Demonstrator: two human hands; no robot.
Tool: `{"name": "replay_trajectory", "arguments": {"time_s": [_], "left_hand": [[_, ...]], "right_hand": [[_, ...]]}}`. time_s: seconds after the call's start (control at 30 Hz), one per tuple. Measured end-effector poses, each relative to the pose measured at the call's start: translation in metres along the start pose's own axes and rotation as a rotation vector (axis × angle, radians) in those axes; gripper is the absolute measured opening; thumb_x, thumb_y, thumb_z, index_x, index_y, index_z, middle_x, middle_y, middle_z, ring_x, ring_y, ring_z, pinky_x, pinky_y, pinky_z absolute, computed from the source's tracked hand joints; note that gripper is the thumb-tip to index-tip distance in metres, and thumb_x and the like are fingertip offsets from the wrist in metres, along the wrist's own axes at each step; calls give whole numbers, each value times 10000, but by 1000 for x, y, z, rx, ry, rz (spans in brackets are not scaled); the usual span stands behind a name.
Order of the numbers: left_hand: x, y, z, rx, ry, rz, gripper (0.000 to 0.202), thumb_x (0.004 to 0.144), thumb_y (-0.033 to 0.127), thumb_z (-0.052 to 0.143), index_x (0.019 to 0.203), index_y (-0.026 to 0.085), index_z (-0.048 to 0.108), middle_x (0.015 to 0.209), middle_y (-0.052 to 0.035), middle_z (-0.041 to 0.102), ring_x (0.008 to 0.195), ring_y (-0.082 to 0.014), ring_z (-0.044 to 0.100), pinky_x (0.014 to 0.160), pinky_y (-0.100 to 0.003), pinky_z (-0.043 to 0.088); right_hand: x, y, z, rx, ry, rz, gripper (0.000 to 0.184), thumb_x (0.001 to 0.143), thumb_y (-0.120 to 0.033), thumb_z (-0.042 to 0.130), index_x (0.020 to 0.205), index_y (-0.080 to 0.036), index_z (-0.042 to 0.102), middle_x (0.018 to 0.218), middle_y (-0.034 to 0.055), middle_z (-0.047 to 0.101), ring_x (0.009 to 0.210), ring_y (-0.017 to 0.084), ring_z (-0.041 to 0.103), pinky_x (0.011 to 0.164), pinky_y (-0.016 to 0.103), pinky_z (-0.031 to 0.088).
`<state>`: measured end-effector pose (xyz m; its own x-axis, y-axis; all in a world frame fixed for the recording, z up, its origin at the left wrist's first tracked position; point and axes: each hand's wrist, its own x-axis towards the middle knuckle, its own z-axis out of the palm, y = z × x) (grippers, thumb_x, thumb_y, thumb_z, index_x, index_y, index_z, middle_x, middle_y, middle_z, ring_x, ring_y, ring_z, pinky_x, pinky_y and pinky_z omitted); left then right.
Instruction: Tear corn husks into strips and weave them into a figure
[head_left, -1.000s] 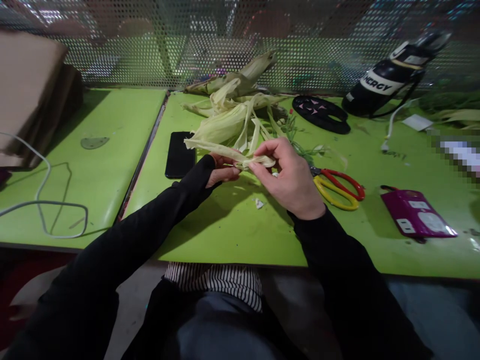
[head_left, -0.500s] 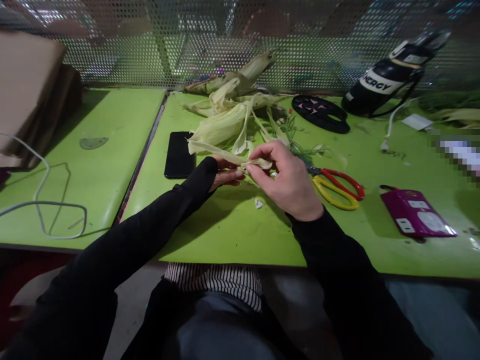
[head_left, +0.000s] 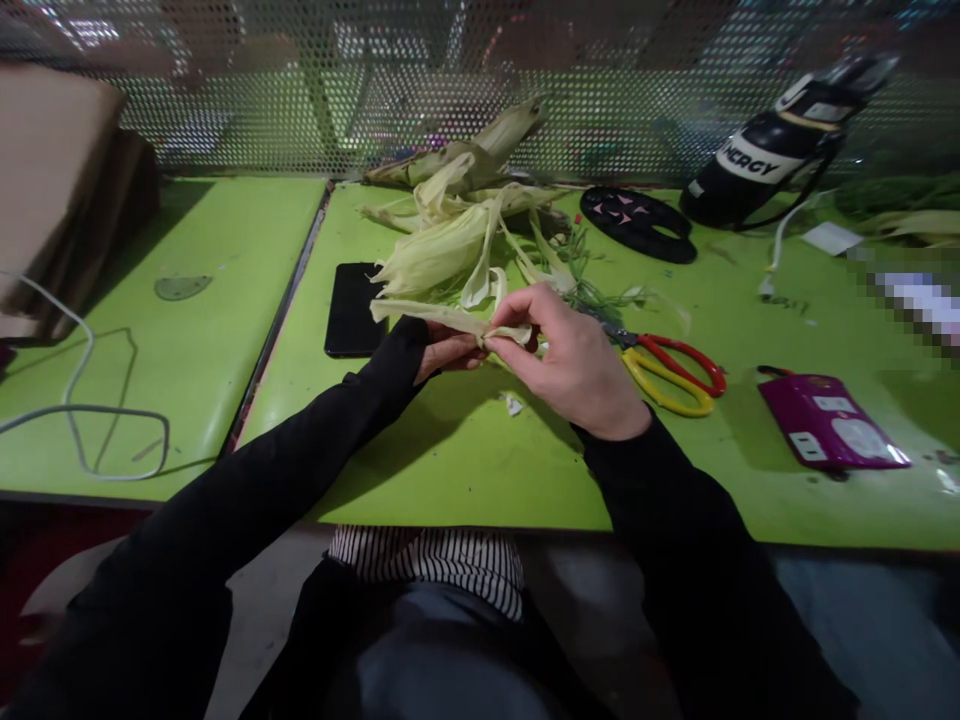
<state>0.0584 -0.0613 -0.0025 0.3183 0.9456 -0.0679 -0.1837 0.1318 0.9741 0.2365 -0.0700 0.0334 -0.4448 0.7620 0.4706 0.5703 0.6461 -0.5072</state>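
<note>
A pale strip of corn husk [head_left: 435, 316] runs between my two hands above the green table. My left hand [head_left: 450, 352] pinches it from the left, its fingers closed and the black sleeve reaching over the palm. From the right, my right hand [head_left: 562, 355] grips the husk between thumb and forefinger, close to the left fingertips, where it is folded or twisted. Just behind lies a pile of corn husks [head_left: 442, 245], pale yellow-green, with thin green stems [head_left: 592, 290] beside it. A small white scrap [head_left: 513, 405] rests on the table below my hands.
A black phone [head_left: 350, 310] lies left of my hands. Scissors [head_left: 675, 375] with red and yellow handles and a purple pouch [head_left: 832, 420] are at right. Behind stand a black bottle [head_left: 765, 160] and a perforated metal screen [head_left: 360, 90]. Brown cardboard [head_left: 52, 170] and a cable [head_left: 82, 408] are left.
My hands stay together on the husk strip with small finger movements. The strip's right end now sits lower and more tucked under my right fingers. The view has shifted slightly.
</note>
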Motion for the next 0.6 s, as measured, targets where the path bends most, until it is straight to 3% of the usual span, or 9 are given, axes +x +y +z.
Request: {"name": "replay_trajectory", "arguments": {"time_s": [0.17,0.37,0.5,0.6], "left_hand": [[1,3,0,-28,15,-7,139,701,176,771,764,103,671,688,-17,682,667,-114,632,708,-259,552],[2,1,-1,-169,45,-28,119,722,133,694,817,133,623,709,9,648,658,-89,614,713,-259,548],[3,-6,-3,-169,-79,24,331,692,154,747,970,153,567,735,35,623,638,-85,605,705,-275,544],[4,-10,-5,-136,-90,110,532,688,162,784,1108,193,458,747,59,624,635,-90,618,711,-284,537]], "right_hand": [[0,0,6,6,-5,-32,132,868,-134,594,972,-205,555,905,30,642,753,161,596,672,306,482],[1,-1,5,236,46,51,205,900,-336,624,1045,-201,573,1052,56,598,770,146,574,667,295,484],[1,0,5,379,53,205,280,898,-402,628,1071,-192,563,1006,50,613,808,154,591,684,287,485],[2,-1,5,354,-9,278,220,889,-375,635,989,-185,585,861,18,613,714,139,568,633,278,461]]}}
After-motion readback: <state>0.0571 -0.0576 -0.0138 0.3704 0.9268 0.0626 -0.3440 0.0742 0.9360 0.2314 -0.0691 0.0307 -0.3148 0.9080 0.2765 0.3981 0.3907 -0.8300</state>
